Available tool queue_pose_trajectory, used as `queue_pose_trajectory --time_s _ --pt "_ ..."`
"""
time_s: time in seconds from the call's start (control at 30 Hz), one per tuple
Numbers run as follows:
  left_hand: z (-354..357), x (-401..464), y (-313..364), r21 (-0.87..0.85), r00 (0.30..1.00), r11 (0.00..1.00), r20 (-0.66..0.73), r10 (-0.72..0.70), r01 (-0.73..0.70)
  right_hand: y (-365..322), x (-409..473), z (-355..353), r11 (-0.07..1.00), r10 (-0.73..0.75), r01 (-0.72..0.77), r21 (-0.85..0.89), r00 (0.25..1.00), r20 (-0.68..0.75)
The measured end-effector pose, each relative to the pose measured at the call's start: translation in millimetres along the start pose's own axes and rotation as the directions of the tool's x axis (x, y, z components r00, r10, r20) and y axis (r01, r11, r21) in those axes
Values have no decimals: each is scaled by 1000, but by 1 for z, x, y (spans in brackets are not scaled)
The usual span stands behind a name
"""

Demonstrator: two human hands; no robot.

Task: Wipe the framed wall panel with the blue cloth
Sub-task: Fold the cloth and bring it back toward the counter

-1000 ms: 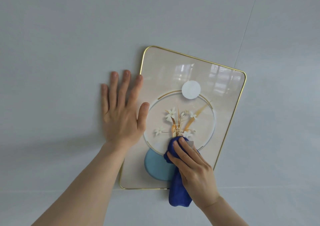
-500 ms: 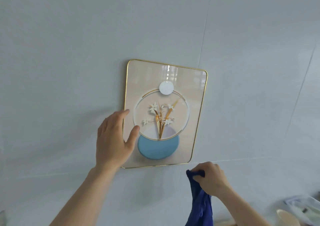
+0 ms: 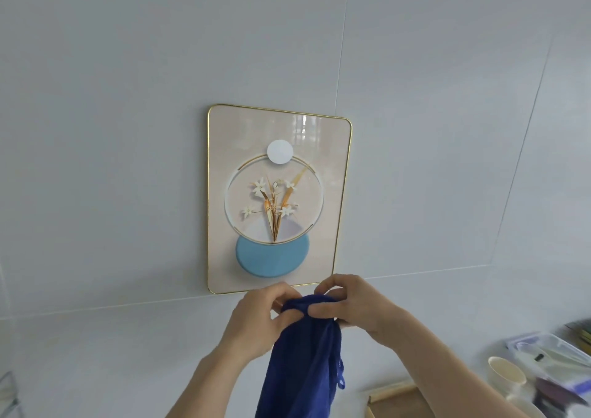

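Observation:
The framed wall panel (image 3: pixel 335 193) hangs on the pale tiled wall, gold-rimmed, with white flowers, a ring and a light blue disc printed on it. Nothing touches it. Just below its bottom edge, both hands hold the dark blue cloth (image 3: pixel 303 357), which hangs down between my forearms. My left hand (image 3: pixel 256 318) pinches the cloth's top from the left. My right hand (image 3: pixel 355 305) grips the same top edge from the right. The hands are a little in front of the wall, clear of the panel.
At the lower right stand a cream paper cup (image 3: pixel 507 374), a clear plastic box (image 3: pixel 550 353) with items inside and a wooden tray edge (image 3: pixel 393 395). A wire object (image 3: pixel 8 392) shows at the lower left edge.
My right hand took the cloth off the panel and dropped below it. My left hand left the panel's left edge and came down onto the cloth. The view pulled back.

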State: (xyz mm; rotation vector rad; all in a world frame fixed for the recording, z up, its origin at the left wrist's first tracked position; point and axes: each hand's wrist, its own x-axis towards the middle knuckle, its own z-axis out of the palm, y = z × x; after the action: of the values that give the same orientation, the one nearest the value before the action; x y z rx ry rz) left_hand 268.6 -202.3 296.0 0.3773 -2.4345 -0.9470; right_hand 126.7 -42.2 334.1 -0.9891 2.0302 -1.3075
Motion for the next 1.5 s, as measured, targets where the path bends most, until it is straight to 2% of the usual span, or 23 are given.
queue_pose_trajectory --time_s 0.17,0.37,0.63,1.2,1.5 --pt "-8 6 8 30 1000 999 20 -20 20 4 -8 -28 989 -86 94 -114 994 72" --pt "0 13 20 135 997 991 73 -21 11 2 -10 -56 917 -138 179 -356 981 139" --pt "32 31 38 215 995 976 99 -3 -19 31 -5 -93 867 -155 170 -469 985 72" --pt "156 86 78 321 977 947 208 -55 -15 134 -8 -194 873 -108 80 -481 994 -32" --pt "257 112 72 250 948 960 255 -192 127 209 6 -237 881 -20 -3 -472 999 -44"
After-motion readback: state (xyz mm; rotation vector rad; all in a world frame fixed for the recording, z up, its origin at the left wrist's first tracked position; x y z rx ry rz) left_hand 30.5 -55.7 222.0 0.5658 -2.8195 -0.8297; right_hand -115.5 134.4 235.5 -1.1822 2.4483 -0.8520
